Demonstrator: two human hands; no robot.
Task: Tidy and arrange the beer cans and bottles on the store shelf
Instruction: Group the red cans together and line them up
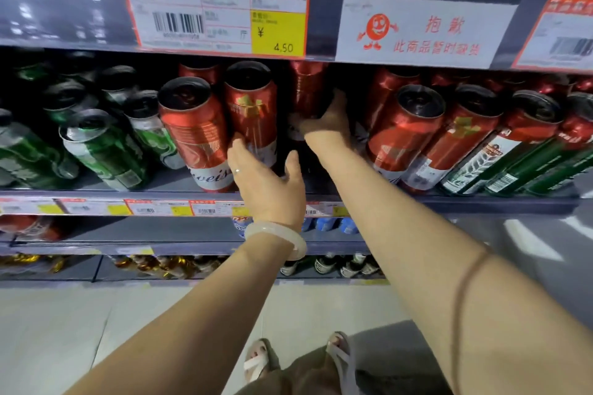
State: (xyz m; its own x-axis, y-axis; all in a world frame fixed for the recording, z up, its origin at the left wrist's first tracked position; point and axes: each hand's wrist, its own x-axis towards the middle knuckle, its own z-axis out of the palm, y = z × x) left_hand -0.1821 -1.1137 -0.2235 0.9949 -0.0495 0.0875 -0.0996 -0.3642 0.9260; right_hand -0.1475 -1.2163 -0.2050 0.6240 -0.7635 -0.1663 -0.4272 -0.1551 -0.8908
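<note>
Tall red beer cans (192, 131) stand in rows on the middle shelf (96, 194), with green cans (102, 147) to their left and green bottles (500, 163) at the right. My right hand (327, 119) reaches deep into a gap between the red rows and grips a red can (306, 90) at the back. My left hand (266, 183), with a ring and a pale bangle, is spread open at the shelf's front; its fingers touch the side of another red can (252, 109).
Price tags (215, 9) and a white notice (417, 26) hang on the shelf edge above. Lower shelves hold blue cans (333, 224), gold-wrapped bottles (154, 264) and more bottles (337, 266). Pale floor tiles and my sandalled feet (298, 359) lie below.
</note>
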